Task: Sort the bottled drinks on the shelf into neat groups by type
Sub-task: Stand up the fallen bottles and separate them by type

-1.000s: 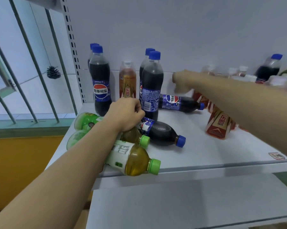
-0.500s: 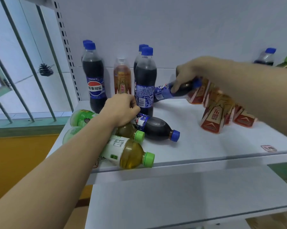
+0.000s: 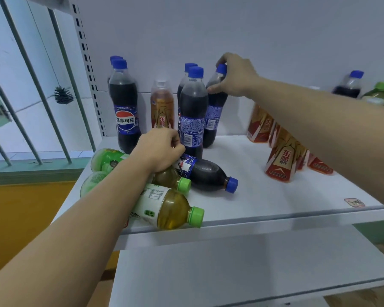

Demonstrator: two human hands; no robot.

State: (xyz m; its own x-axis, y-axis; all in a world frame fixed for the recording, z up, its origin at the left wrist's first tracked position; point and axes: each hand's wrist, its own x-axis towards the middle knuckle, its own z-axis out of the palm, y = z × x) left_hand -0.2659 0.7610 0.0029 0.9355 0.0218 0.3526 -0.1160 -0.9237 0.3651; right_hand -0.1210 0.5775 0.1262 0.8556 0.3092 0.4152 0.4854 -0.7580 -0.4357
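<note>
On the white shelf (image 3: 264, 196), my right hand (image 3: 235, 76) grips the neck of a cola bottle (image 3: 215, 114), which stands nearly upright beside two other upright cola bottles (image 3: 192, 111). Further left stand more cola bottles (image 3: 124, 107) and an amber energy drink bottle (image 3: 162, 105). My left hand (image 3: 159, 149) is closed on a cola bottle lying on its side (image 3: 206, 173), blue cap pointing right. Several green-capped tea bottles (image 3: 171, 207) lie beneath my left forearm near the front edge.
Red and gold energy drink bottles (image 3: 281, 160) lie tipped at the right under my right arm. A cola bottle (image 3: 350, 85) and green tea bottles (image 3: 379, 94) stand far right. A lower shelf (image 3: 242, 267) juts out below. Window bars (image 3: 60, 85) are on the left.
My right hand picked up the cola bottle that lay at the back and has stood it up next to the upright colas. My left hand stayed on the lying cola bottle.
</note>
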